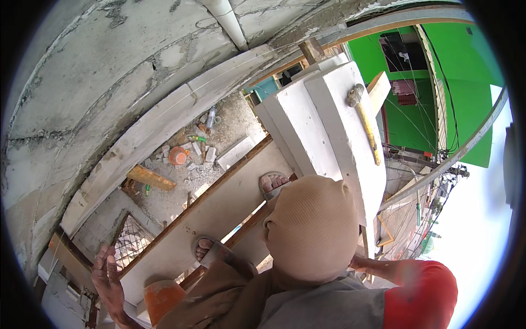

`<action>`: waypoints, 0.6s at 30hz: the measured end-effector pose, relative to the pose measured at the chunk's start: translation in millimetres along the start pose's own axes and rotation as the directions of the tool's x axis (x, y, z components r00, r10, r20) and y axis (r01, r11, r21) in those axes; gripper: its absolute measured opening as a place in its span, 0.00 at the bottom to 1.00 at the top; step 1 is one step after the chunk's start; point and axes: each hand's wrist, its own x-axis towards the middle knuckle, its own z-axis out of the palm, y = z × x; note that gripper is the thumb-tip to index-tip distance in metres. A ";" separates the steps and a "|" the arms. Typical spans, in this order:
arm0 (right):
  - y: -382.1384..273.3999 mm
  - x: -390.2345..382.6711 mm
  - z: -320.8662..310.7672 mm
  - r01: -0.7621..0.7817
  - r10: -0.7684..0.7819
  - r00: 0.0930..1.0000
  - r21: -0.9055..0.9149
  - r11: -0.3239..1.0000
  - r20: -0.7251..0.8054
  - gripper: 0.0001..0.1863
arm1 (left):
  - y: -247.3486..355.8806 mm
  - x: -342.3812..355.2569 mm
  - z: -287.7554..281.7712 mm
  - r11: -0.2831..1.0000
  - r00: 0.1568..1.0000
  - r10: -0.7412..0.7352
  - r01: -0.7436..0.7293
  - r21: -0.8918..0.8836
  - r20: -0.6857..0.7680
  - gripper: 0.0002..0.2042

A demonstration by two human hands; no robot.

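My left hand point(108, 279) is raised at the lower left with its fingers extended and nothing in it. Beside it stands an orange, bucket-like container point(161, 300) with grey smears. At the right, my right hand point(358, 264) shows only in part below a red sleeve; a beige ribbed cap point(312, 230) covers its fingers, so whatever it touches is hidden. Large white blocks point(323, 118) are stacked ahead, right of centre. On top of them lies a hammer point(364, 122) with a yellow handle, apart from both hands.
My sandalled feet point(204, 248) are on a raised plank platform point(181, 238) with gaps. Far below, rubble point(192, 156) and an orange pot point(177, 156) lie on the ground. A rough grey wall point(109, 71) rises at left; overhead wires and a green building point(466, 60) stand at right.
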 end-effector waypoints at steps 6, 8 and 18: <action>-7.8 11.2 -5.2 0.020 -0.020 0.999 -0.010 1.000 -0.035 0.25 | 21.1 20.4 17.9 0.977 0.984 0.128 -0.147 0.153 0.124 0.21; -8.6 11.1 -5.1 0.030 -0.031 0.999 -0.022 0.999 -0.040 0.25 | 26.8 15.6 22.4 0.987 0.972 0.144 -0.155 0.044 0.184 0.21; -9.7 4.1 -42.3 0.009 -0.014 0.999 -0.106 0.994 -0.051 0.25 | 54.3 -17.3 44.8 0.977 0.972 0.203 -0.209 0.036 0.121 0.18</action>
